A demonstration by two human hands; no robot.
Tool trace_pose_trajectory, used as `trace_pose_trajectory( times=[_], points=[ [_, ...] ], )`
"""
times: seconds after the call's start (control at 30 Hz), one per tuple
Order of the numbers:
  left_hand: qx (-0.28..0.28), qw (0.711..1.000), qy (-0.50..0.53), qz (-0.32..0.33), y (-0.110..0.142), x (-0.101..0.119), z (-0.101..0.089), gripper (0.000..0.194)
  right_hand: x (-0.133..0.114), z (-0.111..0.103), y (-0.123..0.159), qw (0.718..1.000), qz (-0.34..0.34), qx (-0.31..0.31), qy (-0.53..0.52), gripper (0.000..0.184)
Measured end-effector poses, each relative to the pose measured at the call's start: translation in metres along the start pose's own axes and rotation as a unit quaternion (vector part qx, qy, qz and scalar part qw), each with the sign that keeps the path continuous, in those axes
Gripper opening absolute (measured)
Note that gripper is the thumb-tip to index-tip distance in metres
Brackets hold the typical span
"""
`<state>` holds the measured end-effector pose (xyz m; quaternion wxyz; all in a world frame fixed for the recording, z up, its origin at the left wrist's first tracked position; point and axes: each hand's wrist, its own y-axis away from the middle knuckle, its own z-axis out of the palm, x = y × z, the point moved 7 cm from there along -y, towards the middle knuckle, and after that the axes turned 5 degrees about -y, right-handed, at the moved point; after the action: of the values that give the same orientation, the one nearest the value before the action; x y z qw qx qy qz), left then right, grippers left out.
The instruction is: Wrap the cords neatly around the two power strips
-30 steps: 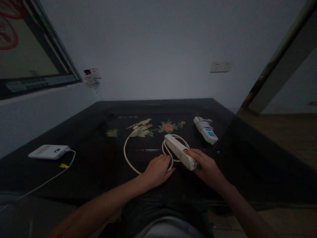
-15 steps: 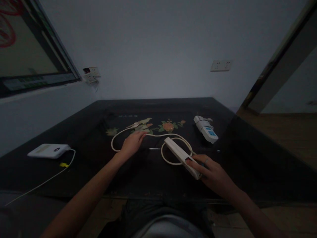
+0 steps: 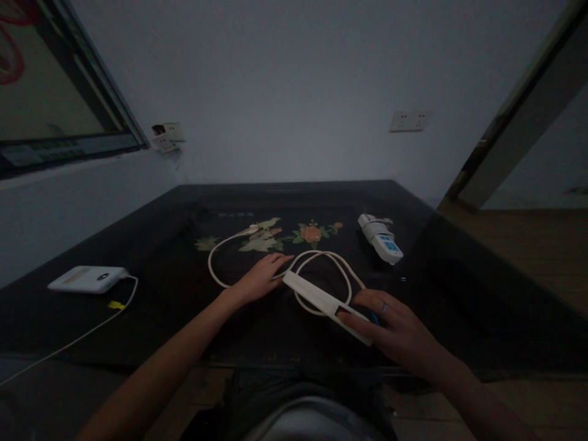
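Observation:
A white power strip [image 3: 315, 295] is tilted across the front of the dark table, its far end pointing left. My right hand [image 3: 390, 318] is closed around its near end, with the thumb along the top by a dark switch. From that end a white cord [image 3: 351, 269] loops behind and under the strip. My left hand [image 3: 263, 275] pinches the cord near the strip's far end. The cord's free part curves left and back to its plug [image 3: 252, 229], which lies on the painted flowers. My left fingers partly hide the cord.
A second power strip [image 3: 381, 239], wrapped in its own cord, lies at the right. A white box-shaped device [image 3: 88, 279] with a thin cable and yellow tag [image 3: 116, 305] sits at the left. Wall sockets [image 3: 408, 121] are behind the dark table [image 3: 294, 199].
My left hand has moved right and nearer, bringing the cord toward the strip. The strip's far end has swung left and toward me, and the cord loop has changed shape.

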<state>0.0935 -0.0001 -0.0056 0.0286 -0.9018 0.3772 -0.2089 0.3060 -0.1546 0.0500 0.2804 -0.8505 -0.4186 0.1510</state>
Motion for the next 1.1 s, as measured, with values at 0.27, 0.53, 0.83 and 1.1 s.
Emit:
trace_pose_trajectory(
  times=[0.27,0.53,0.83,1.1],
  points=[
    [-0.049,0.989,0.113,0.078,0.013,0.04,-0.024,0.079,0.001,-0.01,-0.012,0.999,0.009,0.033,-0.031,0.042],
    [0.089,0.988,-0.076,0.102,0.021,0.104,-0.035,0.07,0.008,-0.019,-0.049,0.982,0.068,0.049,-0.17,0.047],
    [0.203,0.966,0.159,-0.021,0.017,0.093,-0.063,0.073,0.037,-0.027,-0.079,0.914,0.205,0.118,-0.329,0.078],
    [0.162,0.819,0.541,-0.1,0.019,0.075,-0.098,0.059,0.03,0.036,-0.07,0.857,0.26,-0.059,-0.441,0.013]
  ],
)
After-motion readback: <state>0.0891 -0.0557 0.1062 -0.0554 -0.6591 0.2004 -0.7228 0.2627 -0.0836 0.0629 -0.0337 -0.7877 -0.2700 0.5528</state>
